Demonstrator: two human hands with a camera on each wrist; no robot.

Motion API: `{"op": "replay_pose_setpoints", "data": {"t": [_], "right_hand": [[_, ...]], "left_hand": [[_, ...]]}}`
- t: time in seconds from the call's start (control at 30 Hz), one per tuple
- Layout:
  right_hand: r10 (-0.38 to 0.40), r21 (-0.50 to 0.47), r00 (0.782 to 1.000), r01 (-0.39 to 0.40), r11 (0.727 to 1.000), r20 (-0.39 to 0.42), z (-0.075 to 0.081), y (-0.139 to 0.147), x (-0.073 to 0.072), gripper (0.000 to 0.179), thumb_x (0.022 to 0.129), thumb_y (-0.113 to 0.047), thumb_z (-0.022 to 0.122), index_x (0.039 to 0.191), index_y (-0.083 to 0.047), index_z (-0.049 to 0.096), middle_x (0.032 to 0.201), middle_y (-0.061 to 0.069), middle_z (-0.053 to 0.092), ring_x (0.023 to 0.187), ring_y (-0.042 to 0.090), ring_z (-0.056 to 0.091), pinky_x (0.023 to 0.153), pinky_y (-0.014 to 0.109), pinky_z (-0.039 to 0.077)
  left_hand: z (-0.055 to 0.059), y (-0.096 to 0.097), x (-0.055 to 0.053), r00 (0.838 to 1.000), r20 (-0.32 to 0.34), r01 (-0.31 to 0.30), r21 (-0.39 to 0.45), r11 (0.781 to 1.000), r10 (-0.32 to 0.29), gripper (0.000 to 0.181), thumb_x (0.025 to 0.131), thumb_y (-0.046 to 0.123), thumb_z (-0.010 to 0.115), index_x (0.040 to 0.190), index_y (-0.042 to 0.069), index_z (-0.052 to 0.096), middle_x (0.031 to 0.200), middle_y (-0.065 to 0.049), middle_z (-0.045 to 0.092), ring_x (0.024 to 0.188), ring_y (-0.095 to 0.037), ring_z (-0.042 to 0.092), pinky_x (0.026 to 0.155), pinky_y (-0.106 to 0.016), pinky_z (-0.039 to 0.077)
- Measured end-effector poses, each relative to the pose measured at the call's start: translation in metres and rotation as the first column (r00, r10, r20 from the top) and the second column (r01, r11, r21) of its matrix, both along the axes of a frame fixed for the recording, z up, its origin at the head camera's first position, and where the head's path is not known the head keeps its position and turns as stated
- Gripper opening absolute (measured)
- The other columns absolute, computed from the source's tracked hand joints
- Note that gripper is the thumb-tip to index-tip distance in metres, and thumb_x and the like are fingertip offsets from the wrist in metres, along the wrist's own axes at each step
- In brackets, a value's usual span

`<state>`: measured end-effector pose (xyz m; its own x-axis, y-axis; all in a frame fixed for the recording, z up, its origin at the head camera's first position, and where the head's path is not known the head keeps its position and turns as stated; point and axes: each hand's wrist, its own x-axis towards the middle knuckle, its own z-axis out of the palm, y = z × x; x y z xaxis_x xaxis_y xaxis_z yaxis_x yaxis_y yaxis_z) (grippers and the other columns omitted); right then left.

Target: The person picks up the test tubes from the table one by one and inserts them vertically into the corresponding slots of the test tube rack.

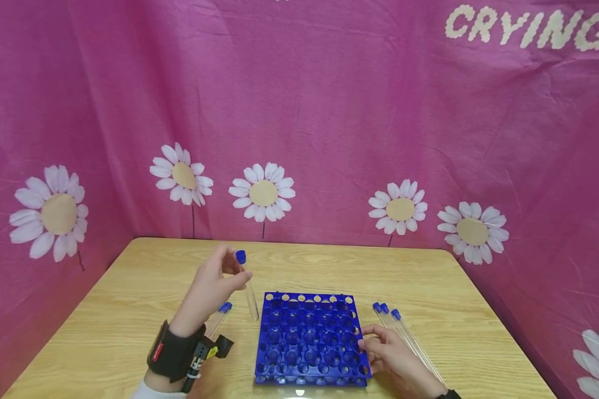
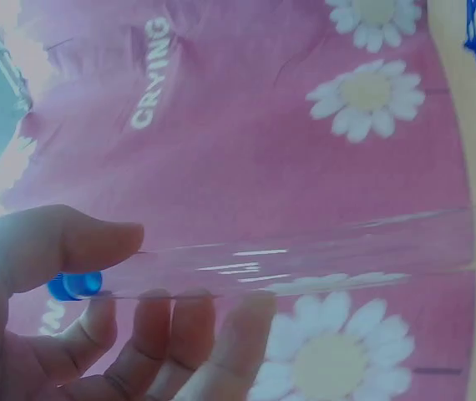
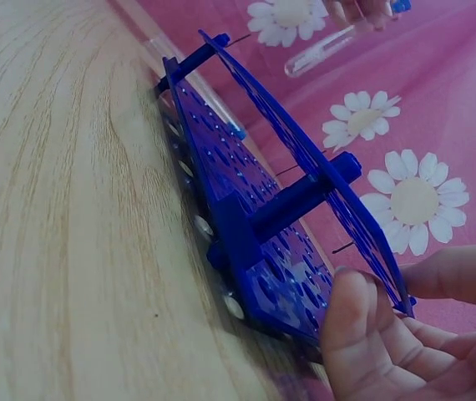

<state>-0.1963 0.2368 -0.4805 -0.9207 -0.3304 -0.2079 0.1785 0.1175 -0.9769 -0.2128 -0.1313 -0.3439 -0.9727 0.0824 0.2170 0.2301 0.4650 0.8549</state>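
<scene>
My left hand (image 1: 211,289) pinches a clear test tube (image 1: 252,302) with a blue cap (image 1: 240,256) between thumb and fingers. The tube hangs nearly upright, bottom end down, beside the far left corner of a blue test tube rack (image 1: 311,328). In the left wrist view the clear tube (image 2: 346,246) extends beyond the fingers, its cap close to the palm. At the rack's near right side, my right hand (image 1: 390,354) grips the edge. The right wrist view has the thumb and fingers (image 3: 351,322) around the corner of the rack's upper plate.
Several capped test tubes (image 1: 413,344) lie on the table to the right of the rack, partly behind the right hand. More capped tubes (image 1: 223,311) lie to the left, partly hidden by the left wrist. A pink flowered cloth (image 1: 319,138) surrounds the wooden table (image 1: 169,266).
</scene>
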Motion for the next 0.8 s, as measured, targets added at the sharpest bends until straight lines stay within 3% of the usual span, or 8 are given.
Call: {"op": "replay_pose_setpoints", "data": {"t": [0.17, 0.43, 0.67, 0.8], "right_hand": [[-0.002, -0.015, 1.0, 0.002, 1.0, 0.007, 0.0, 0.0, 0.0, 0.031, 0.094, -0.009, 0.053, 0.119, 0.009, 0.046, 0.081, -0.004, 0.054, 0.061, 0.006, 0.052, 0.055, 0.024, 0.052], [0.012, -0.035, 1.0, -0.012, 0.999, 0.003, 0.001, -0.001, 0.002, 0.032, 0.094, -0.009, 0.055, 0.118, 0.009, 0.046, 0.08, -0.004, 0.056, 0.061, 0.006, 0.055, 0.055, 0.024, 0.053], [0.018, -0.046, 1.0, -0.018, 0.999, 0.003, 0.001, -0.001, 0.002, 0.033, 0.092, -0.007, 0.054, 0.119, 0.01, 0.046, 0.083, -0.004, 0.059, 0.062, 0.006, 0.057, 0.056, 0.024, 0.053], [0.015, -0.042, 1.0, -0.015, 0.999, 0.003, 0.0, -0.001, 0.001, 0.032, 0.093, -0.007, 0.053, 0.12, 0.01, 0.045, 0.085, -0.003, 0.057, 0.062, 0.006, 0.056, 0.056, 0.024, 0.053]], "left_hand": [[-0.011, 0.014, -0.005, 0.999, 0.023, 0.044, -0.005, 0.999, -0.044, 0.026, 0.087, 0.009, 0.07, 0.101, 0.009, 0.049, 0.087, -0.009, 0.059, 0.085, -0.021, 0.06, 0.062, -0.029, 0.05], [-0.021, 0.022, -0.009, 0.994, 0.044, 0.105, -0.005, 0.994, -0.105, 0.024, 0.084, 0.005, 0.071, 0.095, 0.009, 0.049, 0.084, -0.006, 0.06, 0.079, -0.016, 0.057, 0.063, -0.027, 0.049], [-0.026, 0.024, -0.011, 0.984, 0.061, 0.17, -0.073, 0.983, -0.166, 0.026, 0.081, 0.003, 0.072, 0.09, 0.008, 0.049, 0.079, -0.004, 0.056, 0.073, -0.016, 0.051, 0.059, -0.026, 0.041], [-0.027, 0.025, -0.012, 0.978, 0.082, 0.202, -0.107, 0.974, -0.194, 0.027, 0.08, 0.001, 0.073, 0.091, 0.007, 0.049, 0.079, -0.004, 0.057, 0.073, -0.016, 0.053, 0.061, -0.027, 0.044]]}}
